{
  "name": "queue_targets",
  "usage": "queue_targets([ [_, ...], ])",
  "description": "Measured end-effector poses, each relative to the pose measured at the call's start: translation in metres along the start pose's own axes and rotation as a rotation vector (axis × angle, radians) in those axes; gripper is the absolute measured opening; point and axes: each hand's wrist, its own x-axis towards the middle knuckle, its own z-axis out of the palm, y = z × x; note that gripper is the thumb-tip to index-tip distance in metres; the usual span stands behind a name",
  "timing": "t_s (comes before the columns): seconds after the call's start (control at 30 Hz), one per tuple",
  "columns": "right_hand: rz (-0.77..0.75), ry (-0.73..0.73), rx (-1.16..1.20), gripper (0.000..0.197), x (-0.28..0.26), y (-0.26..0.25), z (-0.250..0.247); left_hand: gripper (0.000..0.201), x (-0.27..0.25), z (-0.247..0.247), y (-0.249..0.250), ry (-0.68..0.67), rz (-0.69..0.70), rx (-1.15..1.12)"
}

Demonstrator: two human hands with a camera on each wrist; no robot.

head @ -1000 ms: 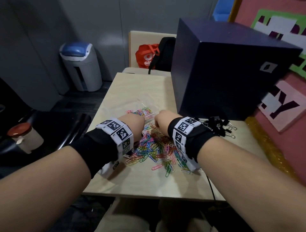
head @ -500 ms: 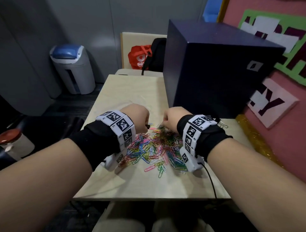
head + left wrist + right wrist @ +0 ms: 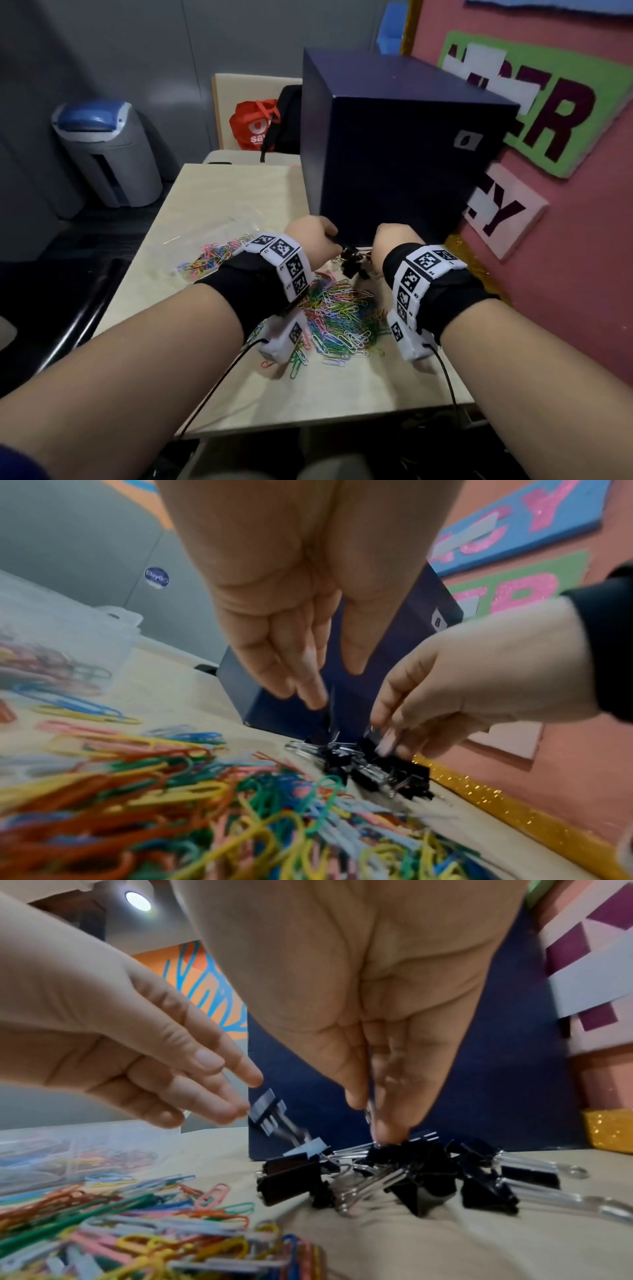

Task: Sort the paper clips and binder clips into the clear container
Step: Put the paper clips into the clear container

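Black binder clips [image 3: 352, 266] lie in a heap at the foot of the dark blue box. My right hand [image 3: 387, 1129] pinches a binder clip at the top of that heap [image 3: 421, 1172], fingers and thumb pointing down. My left hand [image 3: 240, 1107] reaches in beside it with straight fingers; its fingertips [image 3: 313, 700] touch one binder clip [image 3: 268, 1114] that sticks up from the heap. Coloured paper clips [image 3: 339, 318] are spread on the table under my wrists. The clear container [image 3: 219, 246] stands left of them with paper clips inside.
The dark blue box [image 3: 394, 154] stands on the table right behind the binder clips. A pink wall with signs and a gold glitter strip [image 3: 479, 270] borders the table [image 3: 342, 394] on the right. A grey bin [image 3: 106, 154] stands on the floor at left.
Both hands have left the paper clip pile and moved forward and right to the binder clips by the box. The right hand now pinches a binder clip.
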Motion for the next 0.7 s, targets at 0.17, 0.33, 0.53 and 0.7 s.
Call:
queue_targets([
  [0.17, -0.047, 0.034, 0.069, 0.04, -0.003, -0.002, 0.003, 0.035, -0.005, -0.004, -0.01, -0.136, 0.036, 0.158],
  [0.33, -0.327, -0.052, 0.01, 0.033, -0.007, -0.034, 0.012, 0.029, -0.021, -0.024, -0.028, -0.206, -0.001, 0.406],
  [0.53, -0.466, -0.12, -0.306, 0.031, -0.018, -0.064, 0.027, 0.007, -0.042, -0.049, -0.063, -0.252, -0.111, 0.643],
  [0.7, -0.538, -0.015, -0.228, 0.031, -0.018, -0.086, 0.02, 0.025, -0.062, -0.063, -0.082, -0.387, -0.171, 0.864],
])
